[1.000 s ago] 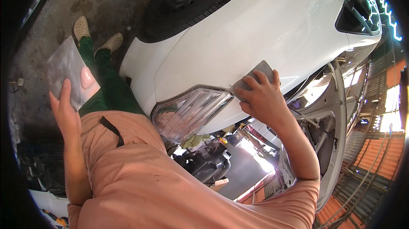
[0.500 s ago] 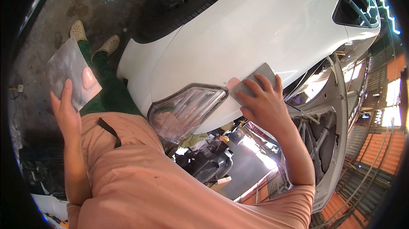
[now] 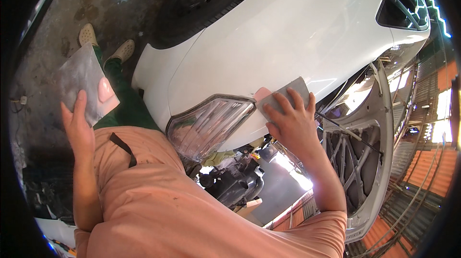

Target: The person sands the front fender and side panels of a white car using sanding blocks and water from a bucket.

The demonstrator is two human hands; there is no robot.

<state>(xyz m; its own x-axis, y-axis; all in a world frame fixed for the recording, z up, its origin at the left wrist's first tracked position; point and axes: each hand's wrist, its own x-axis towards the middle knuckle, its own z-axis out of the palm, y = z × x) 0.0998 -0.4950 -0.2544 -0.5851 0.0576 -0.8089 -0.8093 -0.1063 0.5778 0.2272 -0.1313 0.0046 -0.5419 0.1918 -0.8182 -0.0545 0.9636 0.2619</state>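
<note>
My left hand (image 3: 79, 118) holds a grey, smudged flat board (image 3: 79, 78) with a glossy lump of pink paste (image 3: 105, 90) near its right edge. My right hand (image 3: 293, 114), fingers spread over a grey rectangular flat pad (image 3: 301, 86), holds it against the white car body (image 3: 269, 37). A pink patch (image 3: 261, 93) shows on the panel just left of the pad, at the corner of a clear headlight (image 3: 209, 123) with a dark surround. The pad's underside is hidden.
A black wheel (image 3: 201, 1) sits above. The raised hood (image 3: 365, 171) and its thin stay rod lie right of my arm. Dark engine parts (image 3: 230, 183) show below the headlight. My feet in beige clogs (image 3: 87, 34) stand on the stained floor (image 3: 57, 13).
The pad and my right hand have shifted slightly down and across the panel, and the pink patch shows beside them since half a second ago. The board has drifted slightly right.
</note>
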